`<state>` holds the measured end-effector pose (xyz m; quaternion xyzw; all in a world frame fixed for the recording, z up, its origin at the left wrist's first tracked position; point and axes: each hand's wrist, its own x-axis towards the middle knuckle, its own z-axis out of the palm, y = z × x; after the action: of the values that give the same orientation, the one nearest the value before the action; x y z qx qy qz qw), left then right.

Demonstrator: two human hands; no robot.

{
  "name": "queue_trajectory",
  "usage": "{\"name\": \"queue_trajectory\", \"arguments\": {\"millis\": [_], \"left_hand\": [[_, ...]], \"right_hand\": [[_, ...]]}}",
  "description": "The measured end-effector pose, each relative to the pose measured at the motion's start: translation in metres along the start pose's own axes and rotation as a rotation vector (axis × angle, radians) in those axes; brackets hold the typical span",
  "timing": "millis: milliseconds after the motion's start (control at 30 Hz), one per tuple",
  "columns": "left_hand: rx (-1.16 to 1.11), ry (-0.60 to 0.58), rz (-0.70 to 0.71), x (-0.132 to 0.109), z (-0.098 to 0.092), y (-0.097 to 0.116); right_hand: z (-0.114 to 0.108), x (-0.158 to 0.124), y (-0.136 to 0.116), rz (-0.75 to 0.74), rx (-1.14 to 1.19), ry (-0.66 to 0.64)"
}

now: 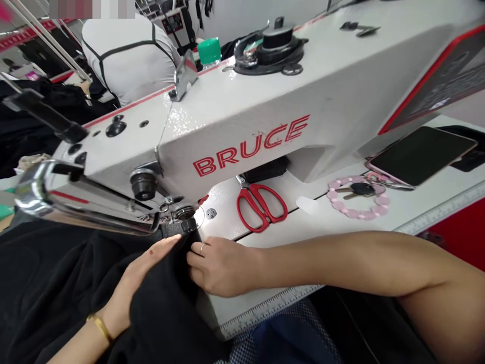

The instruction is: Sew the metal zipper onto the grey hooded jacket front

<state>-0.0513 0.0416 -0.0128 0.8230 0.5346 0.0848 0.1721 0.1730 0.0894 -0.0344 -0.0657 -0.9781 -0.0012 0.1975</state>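
Black fabric (pixel 166 303) is bunched under the needle end of a white sewing machine (pixel 227 121) marked BRUCE. At the left side of the raised fold, my left hand (pixel 140 273) presses against the cloth, its fingertips close to the presser foot area (pixel 188 222). Part of this hand is covered by the fabric. My right hand (pixel 223 265), wearing a ring, has its fingers curled on the fold's right edge, just in front of the needle area. The two hands are close together with cloth between them.
Red-handled scissors (pixel 262 205) lie on the machine bed under the arm. To the right are a pink bead bracelet with keys (pixel 358 197) and a phone (pixel 420 154). A ruler strip (pixel 265 308) runs along the front edge. A person in white (pixel 132 55) sits beyond the machine.
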Motion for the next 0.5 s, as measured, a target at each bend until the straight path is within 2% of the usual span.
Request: {"name": "queue_trajectory", "arguments": {"millis": [33,100,267,367,500], "left_hand": [[-0.019,0.001,-0.062,-0.003,0.000,-0.004],[-0.023,-0.036,-0.065,-0.003,-0.003,-0.004],[0.152,-0.136,0.244,0.020,-0.014,0.021],[0.218,-0.104,0.374,0.025,-0.012,0.029],[0.132,-0.024,0.362,0.018,-0.002,0.028]], "right_hand": [[0.000,0.000,0.001,0.029,0.001,0.029],[0.001,0.000,-0.002,0.072,-0.009,0.082],[0.000,-0.007,-0.021,0.008,-0.035,0.182],[-0.004,-0.012,-0.028,0.002,-0.038,0.194],[-0.008,-0.014,-0.025,-0.009,-0.029,0.196]]}}
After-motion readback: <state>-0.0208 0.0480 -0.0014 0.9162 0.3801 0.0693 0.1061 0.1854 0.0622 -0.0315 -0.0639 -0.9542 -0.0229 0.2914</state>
